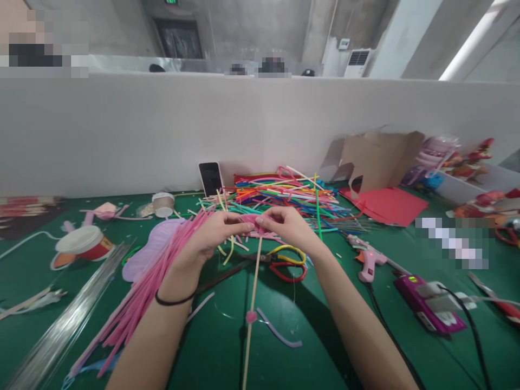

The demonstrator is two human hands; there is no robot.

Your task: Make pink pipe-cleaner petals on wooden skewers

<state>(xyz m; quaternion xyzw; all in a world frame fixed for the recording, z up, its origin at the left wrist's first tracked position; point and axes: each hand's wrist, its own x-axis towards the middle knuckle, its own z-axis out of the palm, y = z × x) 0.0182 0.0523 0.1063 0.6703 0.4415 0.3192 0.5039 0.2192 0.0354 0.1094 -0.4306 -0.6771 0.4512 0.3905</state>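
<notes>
My left hand [215, 232] and my right hand [284, 226] meet above the green table, both pinched on a small pink piece [252, 221] between them. That pink piece sits at the top of a thin wooden stick [252, 303] that runs down toward me, with a small pink blob partway along it. A bundle of pink pipe cleaners [142, 292] lies under my left forearm. Red and yellow handled scissors [286, 262] lie just below my right hand.
A heap of coloured pipe cleaners [284, 195] lies behind my hands, with a phone [211, 179] leaning on the white partition. A pink glue gun [368, 260], a purple power strip [426, 303], red paper [385, 205], a paper cup [83, 242], tape roll [163, 204] and metal rods [65, 325] surround them.
</notes>
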